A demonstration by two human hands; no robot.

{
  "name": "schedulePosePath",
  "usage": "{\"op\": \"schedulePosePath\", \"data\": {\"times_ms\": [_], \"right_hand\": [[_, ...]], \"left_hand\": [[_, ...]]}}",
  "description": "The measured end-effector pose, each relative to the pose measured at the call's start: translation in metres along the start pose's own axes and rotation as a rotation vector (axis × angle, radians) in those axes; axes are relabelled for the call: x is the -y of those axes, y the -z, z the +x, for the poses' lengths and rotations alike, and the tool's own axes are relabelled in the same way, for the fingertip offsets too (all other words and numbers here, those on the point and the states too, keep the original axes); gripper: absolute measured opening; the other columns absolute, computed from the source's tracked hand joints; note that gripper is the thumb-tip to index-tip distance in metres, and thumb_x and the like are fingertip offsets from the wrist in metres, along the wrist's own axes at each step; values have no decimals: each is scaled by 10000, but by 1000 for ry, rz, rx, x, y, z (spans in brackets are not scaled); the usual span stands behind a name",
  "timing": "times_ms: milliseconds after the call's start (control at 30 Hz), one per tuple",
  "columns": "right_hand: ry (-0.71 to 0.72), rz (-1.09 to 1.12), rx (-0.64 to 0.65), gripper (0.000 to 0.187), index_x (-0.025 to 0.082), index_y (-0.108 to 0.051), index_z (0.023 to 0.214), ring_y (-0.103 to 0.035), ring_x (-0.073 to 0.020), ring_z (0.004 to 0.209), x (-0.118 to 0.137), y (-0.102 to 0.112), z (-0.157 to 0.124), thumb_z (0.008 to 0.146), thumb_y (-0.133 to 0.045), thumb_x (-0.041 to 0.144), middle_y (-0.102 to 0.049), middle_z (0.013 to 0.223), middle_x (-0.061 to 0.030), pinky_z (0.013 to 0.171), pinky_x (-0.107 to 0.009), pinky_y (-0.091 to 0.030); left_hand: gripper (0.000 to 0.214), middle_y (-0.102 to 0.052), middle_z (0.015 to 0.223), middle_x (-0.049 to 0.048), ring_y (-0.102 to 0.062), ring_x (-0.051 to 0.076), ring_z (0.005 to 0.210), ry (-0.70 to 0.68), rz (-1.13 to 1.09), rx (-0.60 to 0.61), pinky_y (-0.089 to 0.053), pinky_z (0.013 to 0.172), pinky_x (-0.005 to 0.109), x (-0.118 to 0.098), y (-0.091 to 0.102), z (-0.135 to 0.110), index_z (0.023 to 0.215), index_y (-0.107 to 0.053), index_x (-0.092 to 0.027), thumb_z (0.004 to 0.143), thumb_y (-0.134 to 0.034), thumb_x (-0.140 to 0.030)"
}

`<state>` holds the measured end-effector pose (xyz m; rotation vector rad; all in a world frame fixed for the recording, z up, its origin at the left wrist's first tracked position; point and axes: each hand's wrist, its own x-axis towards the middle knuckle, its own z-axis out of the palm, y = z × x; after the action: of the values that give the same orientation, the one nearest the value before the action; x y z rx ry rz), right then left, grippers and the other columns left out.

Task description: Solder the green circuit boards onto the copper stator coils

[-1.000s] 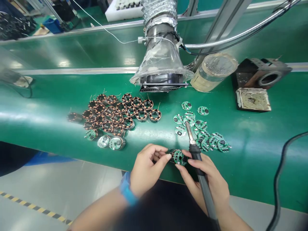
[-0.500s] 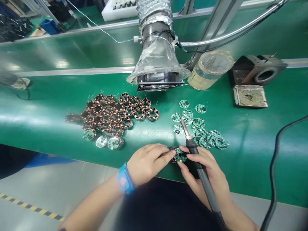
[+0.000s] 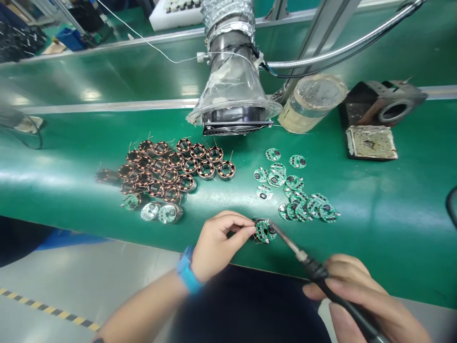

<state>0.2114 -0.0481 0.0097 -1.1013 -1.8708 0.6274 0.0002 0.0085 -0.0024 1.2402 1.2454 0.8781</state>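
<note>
My left hand [image 3: 219, 243], with a blue band on its wrist, pinches the left side of a round green circuit board [image 3: 264, 231] near the bench's front edge. A copper-wound coil ring shows partly under that board. My right hand [image 3: 360, 290] is closed around the dark handle of a soldering iron [image 3: 303, 257]. The iron's tip is at the board's upper right edge; whether it touches I cannot tell. Loose round boards [image 3: 300, 202] lie beyond, to the right. Copper coil rings [image 3: 169, 175] stand grouped on the left, and several at their front carry boards [image 3: 167, 214].
A fume extraction funnel with a fan [image 3: 235, 112] hangs over the bench [image 3: 228, 200]. At the back right stand a cloudy plastic jar [image 3: 310, 105] and an iron stand [image 3: 385, 105] with a sponge tray [image 3: 371, 142]. A black cable [image 3: 452, 205] shows at the right edge.
My right hand has let go of the board's side and moved right and down, now gripping the soldering iron. The iron's tip has come down to the board. My left hand stays at the board.
</note>
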Motion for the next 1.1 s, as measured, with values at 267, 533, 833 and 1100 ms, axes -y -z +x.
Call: {"op": "schedulePosePath", "data": {"times_ms": [267, 533, 833, 1100], "right_hand": [[43, 55, 30, 359, 212, -528, 975, -546, -134, 553, 5, -5, 5, 665, -526, 31, -603, 591, 21, 604, -341, -490], [77, 0, -12, 290, 181, -547, 897, -536, -127, 552, 14, -4, 14, 661, -521, 16, -583, 591, 10, 616, -335, -499], [88, -4, 32, 321, 204, -534, 923, -525, -123, 496, 14, -5, 19, 662, -503, 20, -585, 552, 21, 582, -332, -506], [-9, 14, 14, 241, 252, -547, 965, -580, -152, 555, 1, 1, -12, 748, -553, 148, -621, 607, 19, 670, -369, -500]], "left_hand": [[73, -694, 814, 59, -657, 161, 762, 3, 66, -35, -551, 683, 248, -5, 0, -3, 783, -718, -154, 747, -659, -130], [63, -686, 806, 75, -660, 164, 739, 81, 26, -14, -555, 666, 248, -7, 1, -1, 767, -715, -123, 720, -675, -112], [58, -684, 801, 57, -654, 156, 717, 124, -4, -14, -558, 657, 255, -8, 1, -1, 753, -713, -144, 709, -681, -125], [51, -680, 798, 49, -652, 150, 696, 182, -46, -15, -554, 664, 259, -6, 0, -1, 750, -705, -146, 705, -682, -136]]}}
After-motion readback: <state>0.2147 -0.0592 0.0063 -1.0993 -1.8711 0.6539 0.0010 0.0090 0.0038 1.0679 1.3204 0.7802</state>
